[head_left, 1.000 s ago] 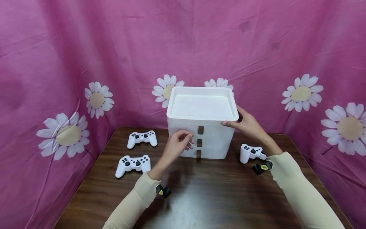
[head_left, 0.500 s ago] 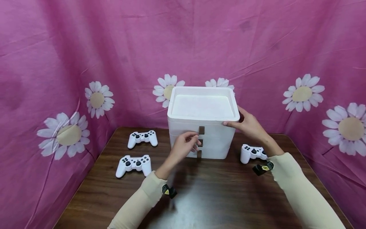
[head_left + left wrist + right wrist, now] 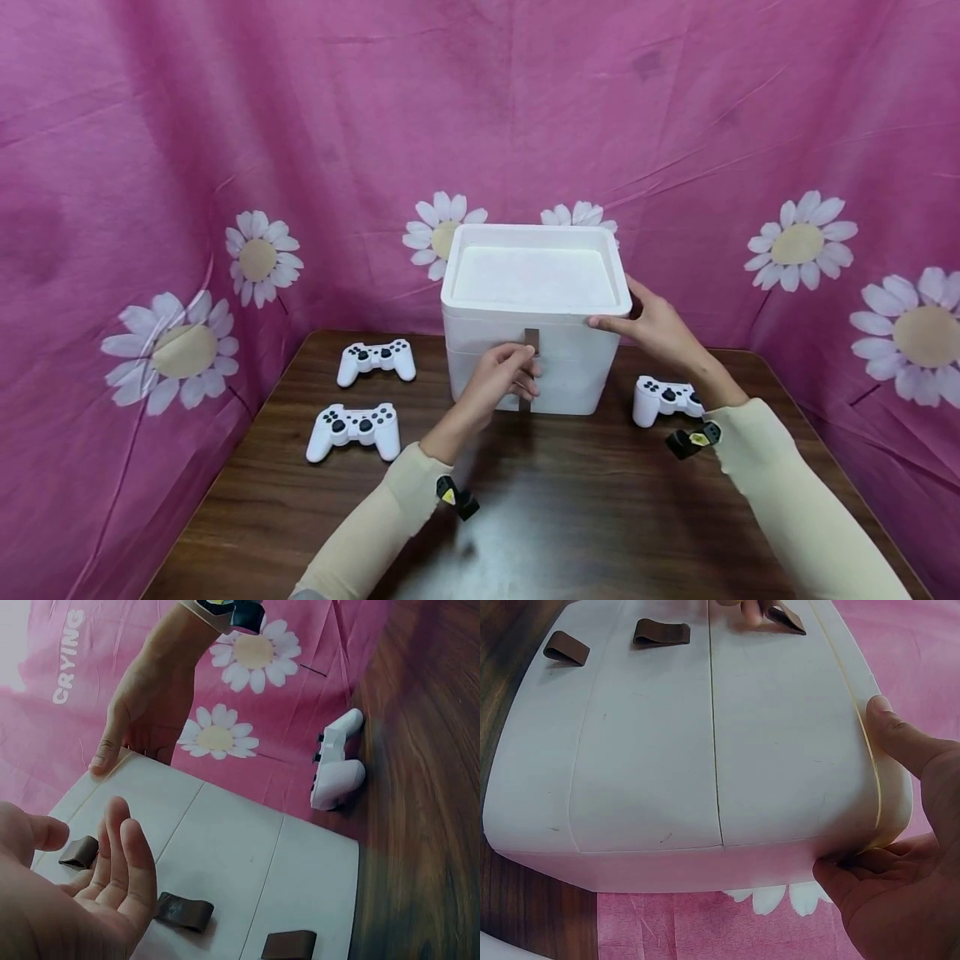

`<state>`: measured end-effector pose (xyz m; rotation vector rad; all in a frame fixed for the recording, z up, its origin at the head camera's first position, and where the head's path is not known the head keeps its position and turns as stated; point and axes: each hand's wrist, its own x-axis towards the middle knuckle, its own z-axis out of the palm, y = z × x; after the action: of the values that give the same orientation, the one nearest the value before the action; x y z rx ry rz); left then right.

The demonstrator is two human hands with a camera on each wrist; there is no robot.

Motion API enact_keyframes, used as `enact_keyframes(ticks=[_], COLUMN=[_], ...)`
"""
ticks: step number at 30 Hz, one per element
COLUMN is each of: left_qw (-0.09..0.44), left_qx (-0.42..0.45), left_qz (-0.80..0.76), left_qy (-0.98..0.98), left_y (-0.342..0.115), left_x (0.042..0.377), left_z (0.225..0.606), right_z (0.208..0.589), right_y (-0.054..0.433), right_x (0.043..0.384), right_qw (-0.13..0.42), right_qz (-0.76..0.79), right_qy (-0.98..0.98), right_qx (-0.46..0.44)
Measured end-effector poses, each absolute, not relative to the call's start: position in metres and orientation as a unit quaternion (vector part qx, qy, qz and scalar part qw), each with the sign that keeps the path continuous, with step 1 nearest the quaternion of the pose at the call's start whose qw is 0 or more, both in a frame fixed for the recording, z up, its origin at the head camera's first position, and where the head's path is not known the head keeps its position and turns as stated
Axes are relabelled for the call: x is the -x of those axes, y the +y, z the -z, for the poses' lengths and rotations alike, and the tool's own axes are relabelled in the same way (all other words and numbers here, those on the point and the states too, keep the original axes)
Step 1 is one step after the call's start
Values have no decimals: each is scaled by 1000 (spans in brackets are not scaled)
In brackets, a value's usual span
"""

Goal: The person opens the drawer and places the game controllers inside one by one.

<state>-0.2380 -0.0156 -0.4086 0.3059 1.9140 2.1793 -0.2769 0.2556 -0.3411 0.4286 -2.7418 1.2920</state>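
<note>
A white plastic drawer unit (image 3: 573,367) with a recessed top stands at the back of the table. Three brown pull tabs run down its front. My left hand (image 3: 495,379) is in front of it, loosely curled, with thumb and fingertips right at the top pull tab (image 3: 80,853); its other fingers reach past that tab. The middle pull tab (image 3: 184,911) and the bottom pull tab (image 3: 289,945) show beside the hand in the left wrist view. My right hand (image 3: 660,333) grips the unit's upper right corner, thumb on the front, fingers round the side. All the drawers look closed.
Two white game controllers (image 3: 377,362) lie on the wooden table (image 3: 570,517) left of the unit. Another white controller (image 3: 663,400) lies to its right, close under my right forearm. A pink curtain (image 3: 480,108) with daisies hangs behind and at both sides.
My left hand has moved right across the drawer fronts, up to the top pull tab. My right hand keeps its hold on the corner. The controllers and the unit have stayed in place.
</note>
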Motion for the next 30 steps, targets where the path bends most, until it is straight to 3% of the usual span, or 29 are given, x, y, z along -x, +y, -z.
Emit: enact_keyframes(ticks=[6,30], left_qw=[124,64], left_qx=[-88,-103], left_qz=[-737,-778], left_qy=[658,616], left_y=[-8,4], left_x=[244,247], left_z=[409,407], right_z=[342,339], right_y=[257,257], right_x=[278,276], right_qw=[40,42], right_qz=[-421,-407], right_qy=[-896,-902], right_qx=[-138,-137])
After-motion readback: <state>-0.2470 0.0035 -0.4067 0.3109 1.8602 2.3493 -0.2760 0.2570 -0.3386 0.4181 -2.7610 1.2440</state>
